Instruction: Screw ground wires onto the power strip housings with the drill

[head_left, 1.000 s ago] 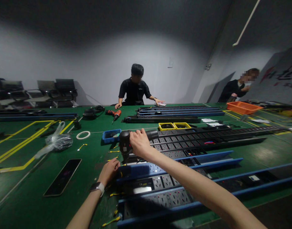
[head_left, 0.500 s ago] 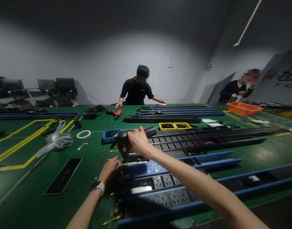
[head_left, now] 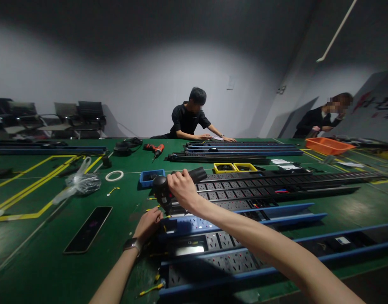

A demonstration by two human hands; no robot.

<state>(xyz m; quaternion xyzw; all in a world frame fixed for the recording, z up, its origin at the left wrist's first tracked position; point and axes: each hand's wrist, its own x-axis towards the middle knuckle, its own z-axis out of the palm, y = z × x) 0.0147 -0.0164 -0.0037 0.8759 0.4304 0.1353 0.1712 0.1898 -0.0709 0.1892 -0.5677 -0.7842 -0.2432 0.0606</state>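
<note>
My right hand [head_left: 183,188] is wrapped around the handle of a black cordless drill [head_left: 161,188]. The drill's nose points down at the near-left end of a blue-sided power strip [head_left: 194,222]. My left hand [head_left: 148,223] rests low beside that same end, its fingers pinched close to the drill's tip. Whatever sits between those fingers is too small to make out. More socket strips [head_left: 217,264] with blue side rails lie in front of me. From their left ends stick out short yellow-green wires [head_left: 151,289].
On the green table lie a phone [head_left: 88,230], a plastic bag [head_left: 82,182], a white ring [head_left: 114,175] and an orange drill [head_left: 154,150]. Beyond the strips are a blue bin [head_left: 151,179], yellow bins [head_left: 234,168] and an orange tray [head_left: 328,146]. Two people are across the table.
The drill has tipped slightly and its nose sits a little lower and closer to my left hand. Across the table, the person in black has leaned right, both hands now near the paper.
</note>
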